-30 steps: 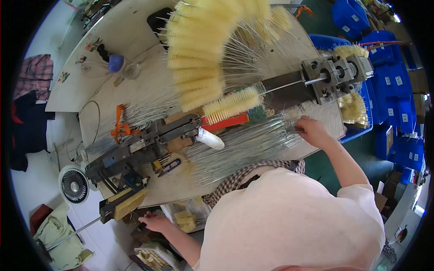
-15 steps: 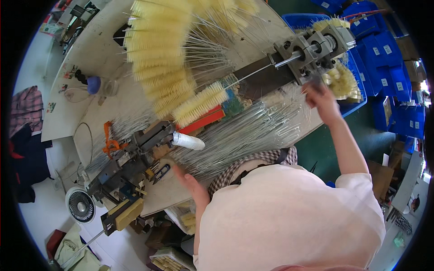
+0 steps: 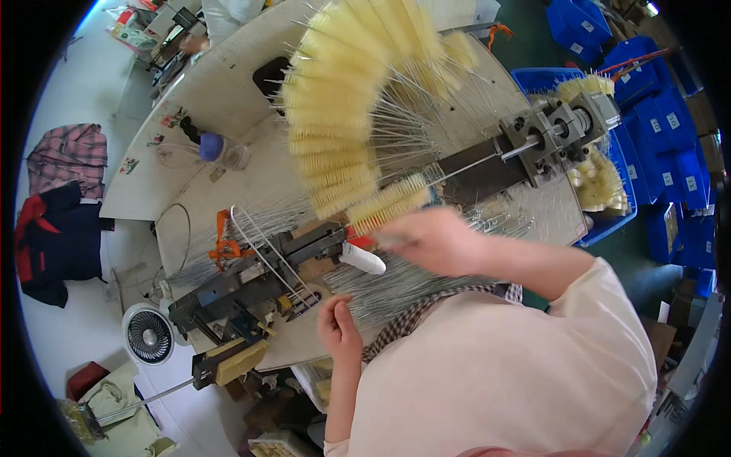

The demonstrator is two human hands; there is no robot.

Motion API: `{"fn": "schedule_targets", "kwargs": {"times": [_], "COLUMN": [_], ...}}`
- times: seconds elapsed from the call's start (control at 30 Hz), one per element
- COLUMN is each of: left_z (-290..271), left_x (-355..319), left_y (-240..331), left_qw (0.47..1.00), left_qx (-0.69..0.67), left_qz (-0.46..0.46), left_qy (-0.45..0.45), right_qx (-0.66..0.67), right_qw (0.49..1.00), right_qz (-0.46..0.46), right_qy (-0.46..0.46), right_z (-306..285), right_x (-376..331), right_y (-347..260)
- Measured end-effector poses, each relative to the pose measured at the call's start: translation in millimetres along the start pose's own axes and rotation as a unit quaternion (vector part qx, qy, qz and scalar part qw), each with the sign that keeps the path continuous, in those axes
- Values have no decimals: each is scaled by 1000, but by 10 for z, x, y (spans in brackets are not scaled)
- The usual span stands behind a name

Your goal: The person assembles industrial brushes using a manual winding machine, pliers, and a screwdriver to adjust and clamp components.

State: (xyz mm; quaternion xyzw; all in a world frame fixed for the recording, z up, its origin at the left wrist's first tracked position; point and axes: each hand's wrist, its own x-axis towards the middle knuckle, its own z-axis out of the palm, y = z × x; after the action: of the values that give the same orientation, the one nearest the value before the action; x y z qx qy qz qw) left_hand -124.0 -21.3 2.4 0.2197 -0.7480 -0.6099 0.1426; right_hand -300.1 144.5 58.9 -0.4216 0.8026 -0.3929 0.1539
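**Hands at the brush-twisting machine**

Landmark: the twisting machine [image 3: 259, 278] on the tabletop [image 3: 228, 91]. Left hand [image 3: 339, 331] sits at the machine's near right edge, fingers curled together, touching the pile of loose wires [image 3: 396, 282]; grip on a wire cannot be told. Right hand [image 3: 434, 240], blurred, lies right of the machine, fingers closed around the handle end of a yellow bristle brush [image 3: 388, 206]. Finished brushes [image 3: 335, 114] fan out beyond it.

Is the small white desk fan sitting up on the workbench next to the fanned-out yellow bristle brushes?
No, the small white desk fan sits low beside the bench's near left corner, far from the yellow bristle brushes fanned out on top.
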Motion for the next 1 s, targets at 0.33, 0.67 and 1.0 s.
{"fn": "schedule_targets", "kwargs": {"times": [0.33, 0.67, 1.0], "left_z": [239, 32, 89], "left_x": [412, 407, 495], "left_y": [325, 478, 614], "left_qw": [856, 806, 965], "left_qx": [379, 445, 200], "left_qz": [349, 386, 154], "left_qy": [-42, 67, -72], "right_qx": [53, -426, -270], "right_qw": [979, 896, 946], "right_qz": [117, -101, 70], "right_qy": [-156, -71, 167], "right_z": [-95, -1042, -1254], "right_x": [134, -106, 787], "right_y": [81, 694, 1292]}}
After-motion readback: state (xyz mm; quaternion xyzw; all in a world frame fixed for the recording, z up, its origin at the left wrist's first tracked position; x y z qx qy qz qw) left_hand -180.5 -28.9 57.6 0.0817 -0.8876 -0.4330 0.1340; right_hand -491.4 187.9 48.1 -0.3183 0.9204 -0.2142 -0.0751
